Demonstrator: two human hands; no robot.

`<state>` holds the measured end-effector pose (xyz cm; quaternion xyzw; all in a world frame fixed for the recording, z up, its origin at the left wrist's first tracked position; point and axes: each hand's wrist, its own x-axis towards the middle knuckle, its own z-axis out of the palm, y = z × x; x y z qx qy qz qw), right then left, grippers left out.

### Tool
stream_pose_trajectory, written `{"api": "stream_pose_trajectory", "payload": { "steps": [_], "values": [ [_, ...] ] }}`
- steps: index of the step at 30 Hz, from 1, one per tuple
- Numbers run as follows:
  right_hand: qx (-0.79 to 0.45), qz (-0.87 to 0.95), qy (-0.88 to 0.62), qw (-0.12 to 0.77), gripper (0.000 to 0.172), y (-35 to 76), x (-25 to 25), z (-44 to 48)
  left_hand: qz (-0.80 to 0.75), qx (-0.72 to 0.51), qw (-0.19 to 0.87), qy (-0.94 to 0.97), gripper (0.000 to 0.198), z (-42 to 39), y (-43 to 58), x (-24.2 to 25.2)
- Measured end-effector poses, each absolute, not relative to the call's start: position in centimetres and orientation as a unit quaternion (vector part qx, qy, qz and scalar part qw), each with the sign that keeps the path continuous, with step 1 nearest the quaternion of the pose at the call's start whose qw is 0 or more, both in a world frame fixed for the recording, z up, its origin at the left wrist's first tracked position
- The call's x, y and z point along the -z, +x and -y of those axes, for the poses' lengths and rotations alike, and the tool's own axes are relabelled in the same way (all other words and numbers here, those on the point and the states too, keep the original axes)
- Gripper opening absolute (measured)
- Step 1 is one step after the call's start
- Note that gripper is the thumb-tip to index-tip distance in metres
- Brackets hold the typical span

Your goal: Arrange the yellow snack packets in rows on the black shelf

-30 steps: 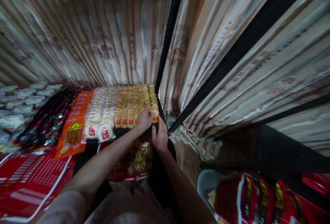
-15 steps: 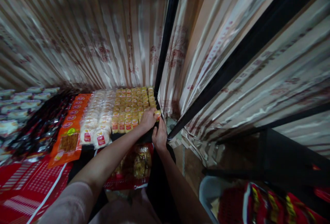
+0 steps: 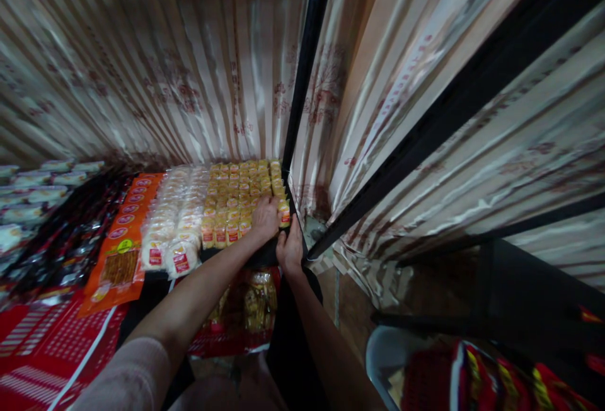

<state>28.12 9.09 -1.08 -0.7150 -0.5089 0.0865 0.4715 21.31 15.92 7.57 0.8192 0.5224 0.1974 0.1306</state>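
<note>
Small yellow snack packets (image 3: 230, 202) stand in tight rows on a dark shelf (image 3: 265, 253). My left hand (image 3: 266, 217) rests over the front of these rows, its fingers bent and close together. What lies under those fingers is hidden. Just right of it, the front yellow packet (image 3: 283, 217) of the rightmost row faces me with its red label. My right hand (image 3: 290, 247) is at the shelf's front right corner, its fingers stretched along the right side of that packet and its thumb apart. The fingertips are close to the packet; contact is unclear.
Clear-wrapped white packets (image 3: 182, 258), an orange snack bag (image 3: 116, 266) and dark packets (image 3: 61, 234) line the shelf leftward. Black posts (image 3: 307, 70) rise before striped curtains (image 3: 212, 52). Below are a red basket (image 3: 57, 348) and a pale tub (image 3: 378, 354).
The yellow packet between my hands has come down to the front of the rightmost row. My left hand has shifted slightly left, and my right hand slightly down and left.
</note>
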Motion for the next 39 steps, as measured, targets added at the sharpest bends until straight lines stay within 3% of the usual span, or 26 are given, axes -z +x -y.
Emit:
{"api": "stream_pose_trajectory", "payload": {
  "steps": [13, 22, 31, 35, 39],
  "values": [
    [-0.102, 0.525, -0.713, 0.454, 0.057, 27.9, 2.1, -9.9, -0.493, -0.198, 0.103, 0.841, 0.025, -16.0, 21.1, -6.7],
    [-0.050, 0.534, -0.714, 0.451, 0.058, 27.7, 2.1, -9.6, -0.438, -0.262, 0.101, 0.854, 0.026, -13.4, 19.7, -7.4],
    [-0.095, 0.512, -0.667, 0.533, 0.038, 26.0, 0.9, -4.5, -0.415, -0.279, 0.258, 0.827, 0.031, -4.9, 15.4, -3.5],
    [-0.214, 0.551, -0.642, 0.488, 0.029, 23.0, 2.2, -0.7, -0.475, -0.260, 0.335, 0.771, 0.031, -1.1, 12.3, -0.5],
    [-0.320, 0.607, -0.629, 0.365, 0.031, 19.8, 4.1, 0.3, -0.533, -0.273, 0.378, 0.706, 0.030, 0.5, 9.3, 2.5]
  ]
}}
